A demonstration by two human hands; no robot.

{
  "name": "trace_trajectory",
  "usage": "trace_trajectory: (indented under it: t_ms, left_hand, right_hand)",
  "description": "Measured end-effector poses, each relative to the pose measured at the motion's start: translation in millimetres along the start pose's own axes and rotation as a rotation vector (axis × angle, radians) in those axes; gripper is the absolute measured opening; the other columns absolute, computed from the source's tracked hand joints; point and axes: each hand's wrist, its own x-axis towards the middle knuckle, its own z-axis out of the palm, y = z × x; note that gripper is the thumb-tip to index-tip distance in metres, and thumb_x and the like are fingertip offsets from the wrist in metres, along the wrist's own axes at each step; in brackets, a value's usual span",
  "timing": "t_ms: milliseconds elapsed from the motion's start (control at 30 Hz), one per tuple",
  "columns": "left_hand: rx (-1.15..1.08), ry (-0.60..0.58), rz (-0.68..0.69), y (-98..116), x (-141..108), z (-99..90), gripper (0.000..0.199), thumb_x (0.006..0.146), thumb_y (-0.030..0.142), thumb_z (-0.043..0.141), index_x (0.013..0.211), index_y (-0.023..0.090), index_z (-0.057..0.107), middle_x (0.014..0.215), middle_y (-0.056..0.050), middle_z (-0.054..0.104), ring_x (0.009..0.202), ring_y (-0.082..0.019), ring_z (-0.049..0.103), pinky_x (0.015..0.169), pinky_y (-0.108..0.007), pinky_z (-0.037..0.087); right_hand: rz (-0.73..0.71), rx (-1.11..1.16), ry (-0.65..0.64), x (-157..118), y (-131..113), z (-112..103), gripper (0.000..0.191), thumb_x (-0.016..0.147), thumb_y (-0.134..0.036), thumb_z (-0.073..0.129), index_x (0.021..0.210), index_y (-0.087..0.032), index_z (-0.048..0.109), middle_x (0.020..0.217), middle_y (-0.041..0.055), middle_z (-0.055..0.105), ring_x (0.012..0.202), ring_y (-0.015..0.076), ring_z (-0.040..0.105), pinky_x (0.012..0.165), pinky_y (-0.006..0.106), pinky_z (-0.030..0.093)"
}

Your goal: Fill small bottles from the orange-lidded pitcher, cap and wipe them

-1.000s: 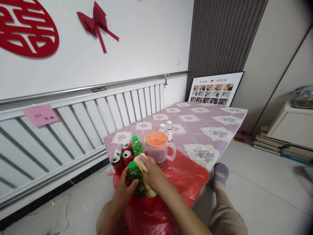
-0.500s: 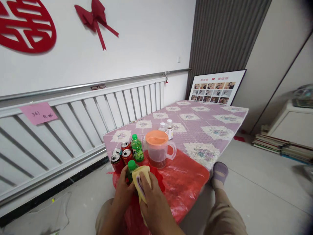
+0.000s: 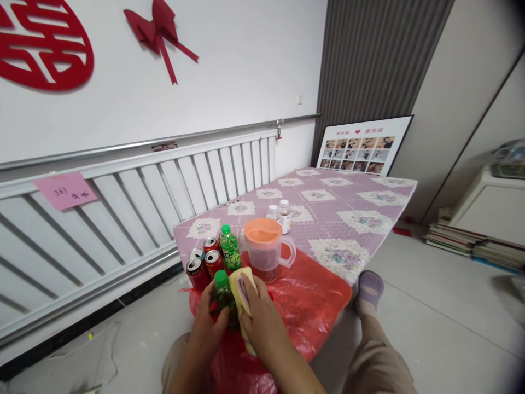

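Observation:
A green-capped plastic bottle stands tilted slightly between my hands, low over the red plastic sheet. Fingers and thumb of my left hand wrap round its left side. My right hand grips a folded yellow cloth with a lilac inner side, pressed against the bottle's right side. Just beyond are a second green bottle with a label and several drink cans. A clear pitcher with an orange lid stands behind my right hand. The red dish behind the cloth is mostly hidden.
Two small white-capped bottles stand behind the pitcher on the purple floral tablecloth. A white radiator runs along the table's left side. A framed photo board leans at the far end. My foot in a purple shoe is at the right.
The cloth in my right hand has shifted a little right and up, uncovering more of the bottle. My left hand stays round the bottle.

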Motion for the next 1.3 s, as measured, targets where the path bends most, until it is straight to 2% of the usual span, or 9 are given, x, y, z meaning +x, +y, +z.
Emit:
trace_trajectory:
  t_ms: [133,267,367,467,733,900,1000,1167,1300]
  left_hand:
    - [-0.009,0.029,-0.015,-3.7,-1.3,-1.0,0.062,0.078,0.027,0.061,0.137,0.025,0.040,0.140,-0.012,0.050,0.124,-0.028,0.055,0.095,-0.043,0.053]
    - [-0.020,0.039,-0.027,-7.0,4.4,-1.3,0.065,0.075,0.032,0.068,0.134,0.024,0.043,0.137,-0.013,0.053,0.117,-0.029,0.060,0.093,-0.044,0.054]
    - [-0.110,0.024,-0.051,-10.8,11.5,-3.9,0.072,0.070,0.036,0.072,0.135,0.024,0.044,0.136,-0.014,0.056,0.114,-0.029,0.062,0.095,-0.043,0.053]
    - [-0.148,0.006,-0.084,-10.9,16.1,-8.1,0.067,0.070,0.040,0.071,0.131,0.021,0.050,0.132,-0.013,0.060,0.117,-0.030,0.061,0.099,-0.042,0.050]
    - [-0.046,-0.051,-0.020,-3.9,12.7,-6.1,0.067,0.071,0.026,0.072,0.131,0.021,0.043,0.133,-0.012,0.056,0.115,-0.027,0.062,0.100,-0.044,0.050]
    - [-0.143,-0.096,0.042,3.0,9.5,-6.2,0.054,0.074,0.019,0.064,0.125,0.022,0.046,0.127,-0.011,0.059,0.119,-0.026,0.059,0.102,-0.044,0.049]
    - [-0.159,-0.073,0.031,5.4,7.7,-7.2,0.054,0.073,0.020,0.065,0.124,0.022,0.047,0.128,-0.011,0.058,0.120,-0.027,0.058,0.101,-0.044,0.050]
    - [-0.106,-0.037,-0.004,-0.1,10.5,-5.7,0.073,0.070,0.022,0.069,0.137,0.024,0.040,0.138,-0.012,0.051,0.120,-0.029,0.058,0.097,-0.043,0.052]
    - [-0.022,-0.028,-0.014,-2.9,14.8,-6.4,0.067,0.065,0.027,0.074,0.127,0.021,0.050,0.127,-0.011,0.059,0.111,-0.028,0.062,0.092,-0.042,0.054]
  right_hand:
    - [-0.037,-0.048,0.032,-7.4,-1.1,4.2,0.073,0.077,0.001,0.048,0.145,-0.023,0.043,0.152,0.0172,0.036,0.137,0.0295,0.042,0.106,0.043,0.043]
    - [-0.144,-0.124,0.097,-23.0,-3.8,14.8,0.073,0.077,0.000,0.053,0.143,-0.029,0.046,0.150,0.0157,0.041,0.133,0.0323,0.048,0.101,0.047,0.048]
    - [-0.219,-0.210,0.122,-31.0,-6.6,27.6,0.062,0.082,-0.007,0.059,0.136,-0.036,0.053,0.146,0.0141,0.048,0.120,0.0333,0.059,0.092,0.050,0.054]
    - [-0.263,-0.250,0.154,-33.3,-7.3,36.5,0.054,0.084,-0.012,0.063,0.131,-0.039,0.058,0.144,0.0138,0.051,0.107,0.0317,0.066,0.086,0.051,0.055]
    - [-0.160,-0.104,0.124,-19.2,1.2,14.3,0.075,0.073,0.002,0.052,0.142,-0.027,0.047,0.149,0.0167,0.041,0.133,0.0325,0.046,0.101,0.050,0.047]
    - [-0.082,0.015,0.100,-0.2,6.4,4.4,0.070,0.077,-0.002,0.049,0.142,-0.024,0.045,0.146,0.0154,0.041,0.131,0.0273,0.048,0.102,0.042,0.047]
    - [-0.055,0.033,0.063,5.6,7.7,4.2,0.070,0.076,-0.001,0.048,0.144,-0.022,0.044,0.146,0.0159,0.041,0.131,0.0273,0.048,0.103,0.042,0.046]
    - [-0.048,-0.018,0.067,-4.6,5.1,9.0,0.076,0.075,0.001,0.049,0.146,-0.024,0.040,0.149,0.0164,0.038,0.133,0.0293,0.046,0.103,0.044,0.046]
    - [-0.138,-0.126,0.117,-23.6,5.8,21.3,0.079,0.074,0.000,0.053,0.146,-0.030,0.040,0.150,0.0145,0.039,0.133,0.0312,0.046,0.101,0.047,0.048]
